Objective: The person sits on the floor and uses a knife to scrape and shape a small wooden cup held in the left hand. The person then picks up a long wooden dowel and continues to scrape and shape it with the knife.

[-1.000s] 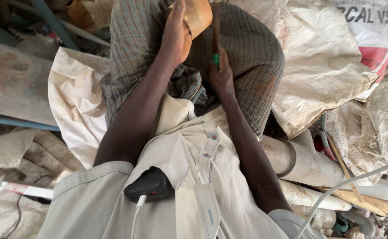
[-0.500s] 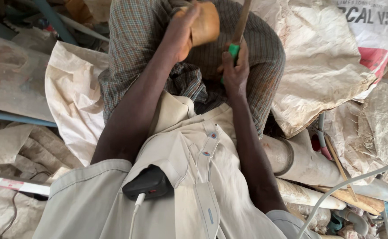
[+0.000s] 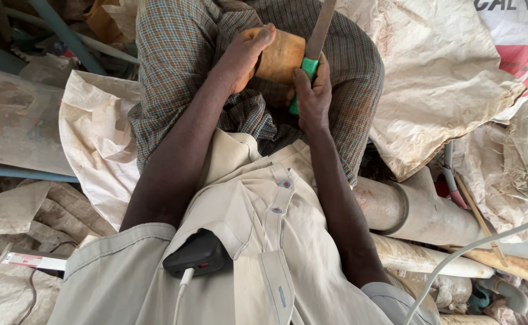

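Seated worker, view straight down over chest and lap. Left hand [image 3: 243, 57] is clamped over the left end of a tan wooden block [image 3: 282, 55], thumb lying along its top edge; the block rests on the lap, on the checked cloth [image 3: 179, 42] wrapped around the legs, far from the camera and near the top centre of the view. Right hand [image 3: 312, 96] is closed tight round the green handle [image 3: 305, 75] of a flat metal file [image 3: 320, 29], whose blade rises up and away past the right end of the block and appears to bear on it; whether steel and wood actually touch cannot be told. Risks, as judged: the block has no vice or stop, only the one hand and soft cloth under it, so a hard stroke could roll or kick it sideways. The left fingers sit just beside the blade's path; a skid off the wood would bring the file onto them or down into the thigh. The grip sits right at the far end of the handle, close to the steel, so a slipping palm could ride onto the blade. Loose white sacks [image 3: 450, 78] lie to the right and pale pipes [image 3: 408, 210] nearer right; a dropped block could vanish among them. A black device [image 3: 194, 256] with a white cable sits in the shirt pocket, near.
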